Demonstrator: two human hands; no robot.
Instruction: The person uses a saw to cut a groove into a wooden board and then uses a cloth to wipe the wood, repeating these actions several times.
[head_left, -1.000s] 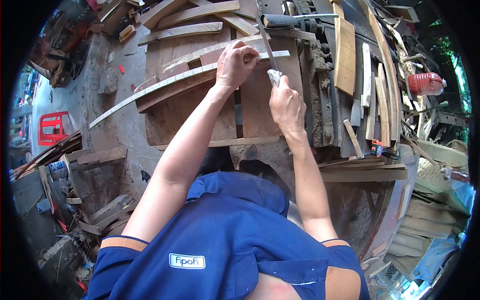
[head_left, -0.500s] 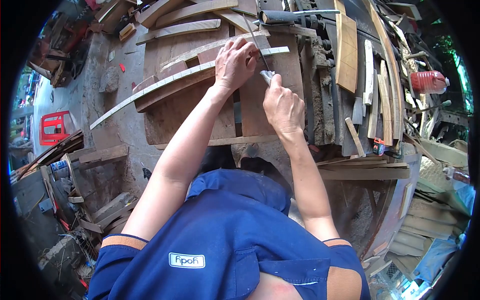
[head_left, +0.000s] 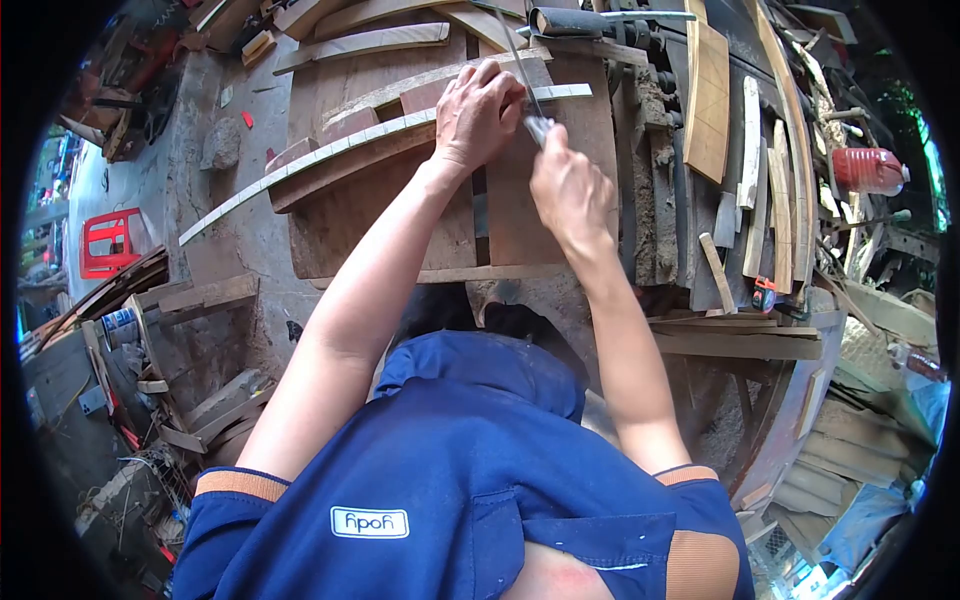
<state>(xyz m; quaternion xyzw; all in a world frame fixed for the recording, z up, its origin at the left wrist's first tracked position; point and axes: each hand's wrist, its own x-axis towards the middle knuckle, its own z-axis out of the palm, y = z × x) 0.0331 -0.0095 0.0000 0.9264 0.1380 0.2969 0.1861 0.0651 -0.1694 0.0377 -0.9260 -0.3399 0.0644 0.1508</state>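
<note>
My right hand (head_left: 572, 190) is wrapped round the pale handle of a handsaw (head_left: 527, 85), whose narrow blade shows almost edge-on and points up and away. The blade crosses a long, thin, pale wooden strip (head_left: 345, 146) with evenly spaced lines across it. Curled over this strip, close to the left of the blade, my left hand (head_left: 477, 118) presses it down; its fingertips are partly hidden. Beneath the strip lie a dark brown board (head_left: 350, 172) and reddish wood blocks (head_left: 350, 125). All of these rest on a brown wooden bench top (head_left: 375, 235).
Curved wood pieces (head_left: 375, 42) lie at the bench's far side. Right of it are a wide curved board (head_left: 706, 100), several slats, a tape measure (head_left: 764, 294) and a jug of red liquid (head_left: 868, 170). A red plastic stool (head_left: 110, 243) stands at left.
My right hand has pushed the saw forward and up, so its handle is nearer the strip. My left hand keeps its hold. The whole view has shifted slightly.
</note>
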